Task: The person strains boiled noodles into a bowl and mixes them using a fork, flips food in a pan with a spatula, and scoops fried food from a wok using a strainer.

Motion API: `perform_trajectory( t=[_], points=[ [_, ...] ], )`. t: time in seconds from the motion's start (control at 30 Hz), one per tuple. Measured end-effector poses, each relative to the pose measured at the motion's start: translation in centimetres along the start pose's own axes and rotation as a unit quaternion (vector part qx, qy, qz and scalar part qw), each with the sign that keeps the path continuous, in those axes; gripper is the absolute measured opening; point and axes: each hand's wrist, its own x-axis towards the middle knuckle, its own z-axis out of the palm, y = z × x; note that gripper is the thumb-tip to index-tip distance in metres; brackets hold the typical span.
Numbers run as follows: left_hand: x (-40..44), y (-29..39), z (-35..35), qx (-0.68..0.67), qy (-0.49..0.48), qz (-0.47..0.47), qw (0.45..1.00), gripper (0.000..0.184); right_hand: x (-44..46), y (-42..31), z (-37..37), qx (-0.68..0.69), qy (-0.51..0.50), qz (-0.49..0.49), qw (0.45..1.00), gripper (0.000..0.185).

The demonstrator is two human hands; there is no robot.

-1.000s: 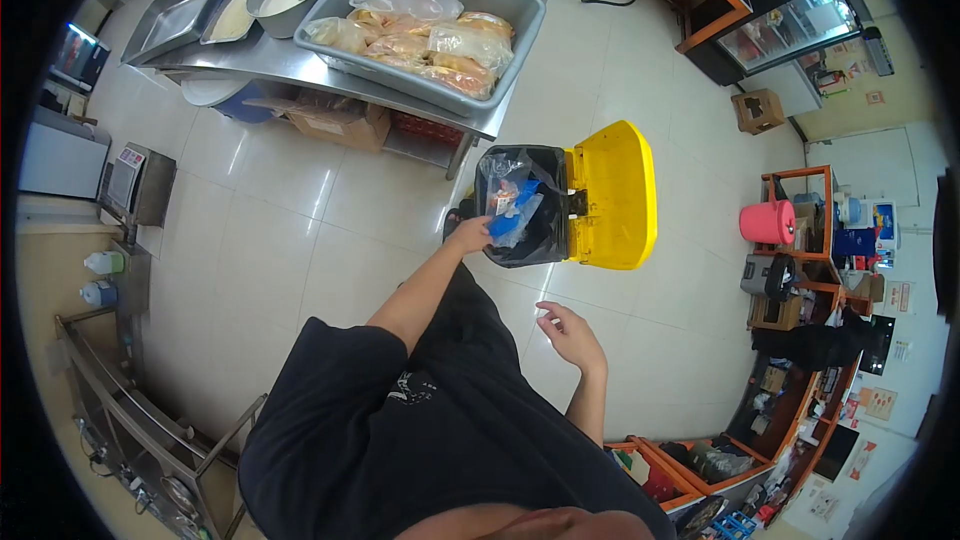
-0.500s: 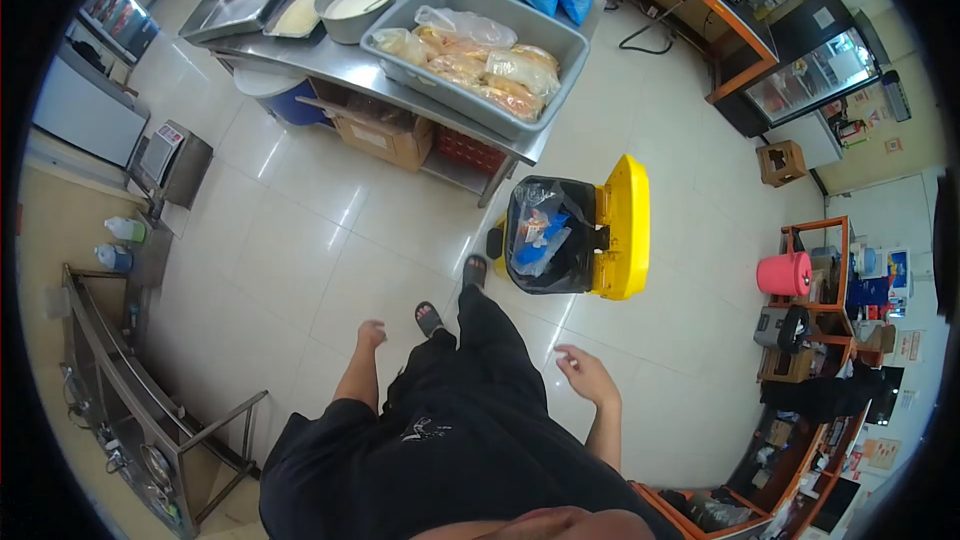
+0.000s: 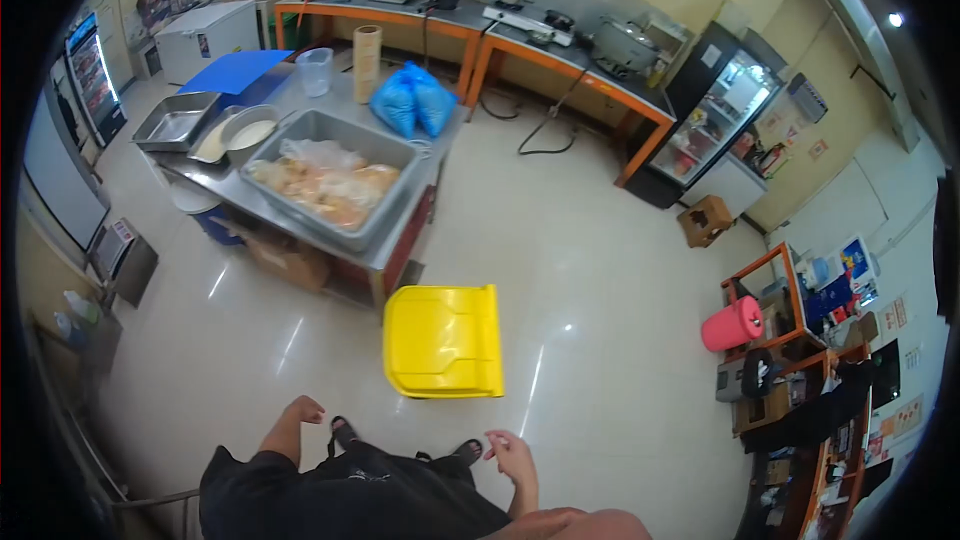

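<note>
My left hand (image 3: 305, 409) hangs at my side over the floor, fingers loosely bent, touching nothing. My right hand (image 3: 512, 453) is held out in front of my body with its fingers apart and nothing in it. Nearest to both hands is a yellow trash bin lid (image 3: 443, 342), which lies closed and hides the inside of the bin. Beyond it, a grey plastic tub (image 3: 385, 232) holding several clear bags of pale food stands on a steel table (image 3: 352, 252).
On the table are blue bags (image 3: 414, 100), a pot of white contents (image 3: 249, 135), a metal tray (image 3: 176, 122) and a clear jug (image 3: 315, 72). Stoves line the back wall. A glass-door fridge (image 3: 710, 105), a brown crate (image 3: 705, 221) and a pink cooler (image 3: 733, 324) stand to the right.
The bin's yellow lid has gone from standing open to closed, covering the bagged trash inside. My view has tilted up, showing more of the back wall. Both hands stay free.
</note>
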Motion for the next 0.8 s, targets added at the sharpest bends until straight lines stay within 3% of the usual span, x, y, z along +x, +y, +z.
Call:
perform_trajectory(
  t=[0.07,0.1,0.13,0.17,0.23,0.3,0.37,0.43,0.5,0.6,0.63,0.73,0.8],
  points=[
    [5.9,1.9,-1.7,-0.028,0.064,0.145,0.987,0.028,0.6,4.5,-5.5,-0.050,0.033,0.003,0.998,0.032],
    [10.0,4.2,-2.8,-0.219,-0.023,0.009,0.975,0.029,1.0,7.4,-8.2,-0.099,0.042,0.023,0.994,0.033],
    [14.0,7.4,-3.3,-0.395,-0.115,-0.132,0.902,0.031,1.1,8.7,-11.3,-0.132,0.055,0.025,0.989,0.034],
    [17.3,10.7,-4.1,-0.542,-0.202,-0.270,0.770,0.033,0.8,10.0,-14.5,-0.161,0.066,0.032,0.984,0.034],
    [25.3,19.9,-10.1,-0.306,-0.210,-0.240,0.897,0.039,-0.3,10.7,-20.2,-0.186,0.109,0.025,0.976,0.036],
    [34.4,27.8,-12.6,-0.347,-0.198,-0.156,0.903,0.040,-0.9,9.1,-26.8,-0.193,0.167,-0.009,0.967,0.037],
    [41.5,36.1,-15.9,-0.415,-0.119,-0.061,0.900,0.036,-1.2,5.7,-32.4,-0.210,0.169,0.026,0.963,0.040],
    [47.8,42.9,-19.0,-0.353,-0.070,0.115,0.926,0.032,0.6,3.9,-36.4,-0.201,0.172,0.042,0.963,0.043],
    [48.8,49.3,-24.7,-0.450,-0.103,0.075,0.884,0.029,3.2,2.9,-39.4,-0.169,0.170,0.048,0.970,0.045],
    [51.0,50.3,-28.8,-0.502,-0.139,0.098,0.848,0.031,8.6,0.5,-40.3,-0.148,0.189,-0.034,0.970,0.038],
    [51.5,49.6,-30.1,-0.480,-0.132,0.070,0.864,0.033,10.5,-0.5,-40.1,-0.125,0.158,-0.047,0.978,0.034],
    [54.9,44.0,-31.9,-0.555,-0.126,-0.028,0.822,0.033,16.2,-3.8,-41.1,-0.099,0.070,-0.071,0.990,0.028],
    [57.1,39.0,-32.6,-0.696,-0.117,-0.095,0.702,0.033,19.9,-5.1,-42.5,-0.129,0.023,-0.064,0.989,0.026]
  ],
)
